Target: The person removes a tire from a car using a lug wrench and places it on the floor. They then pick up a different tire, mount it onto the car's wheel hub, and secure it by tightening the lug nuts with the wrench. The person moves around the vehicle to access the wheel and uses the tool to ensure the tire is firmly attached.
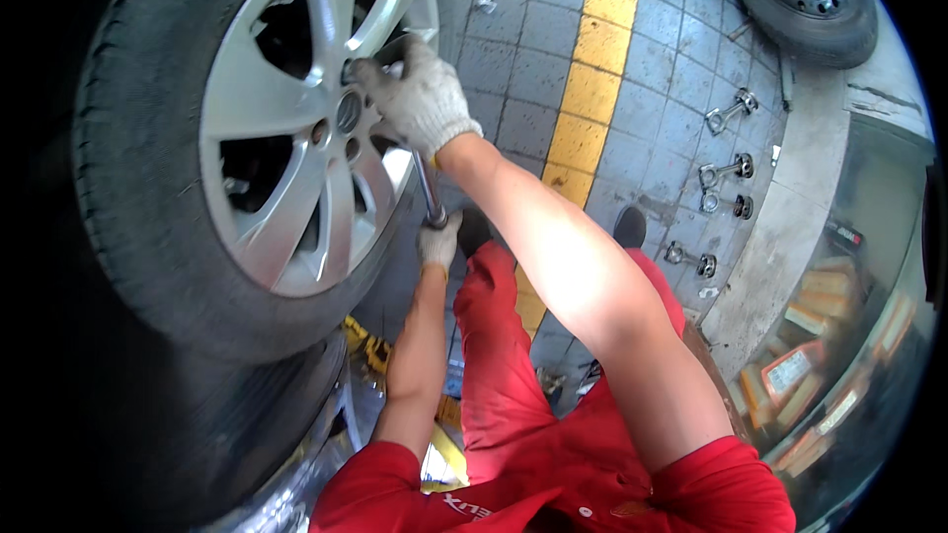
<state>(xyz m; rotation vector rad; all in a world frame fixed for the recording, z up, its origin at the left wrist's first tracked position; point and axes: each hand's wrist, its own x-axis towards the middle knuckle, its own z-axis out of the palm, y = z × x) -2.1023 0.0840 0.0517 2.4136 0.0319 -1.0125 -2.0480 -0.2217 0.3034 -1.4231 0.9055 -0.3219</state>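
A silver alloy wheel (262, 104) in a black tyre (128, 138) stands upright at my left. My right hand (420, 99), in a whitish knit glove with dark fingertips, is closed around the head end of a wrench (430, 190) at the wheel's hub. Its fingers partly cover the wrench's head and the bolt holes there. Lower down, my left hand (439, 240), gloved too, grips the far end of the wrench's shiny bar. The round centre cap (349, 112) shows just beside my right fingers.
Several pistons with connecting rods (726, 170) lie on the grey tiled floor (528, 30) at the right. A yellow stripe (585, 89) crosses the tiles. Spare tyres (820, 25) lie at the far right. Boxes (790, 375) sit behind glass. Another dark tyre (267, 424) is below the wheel.
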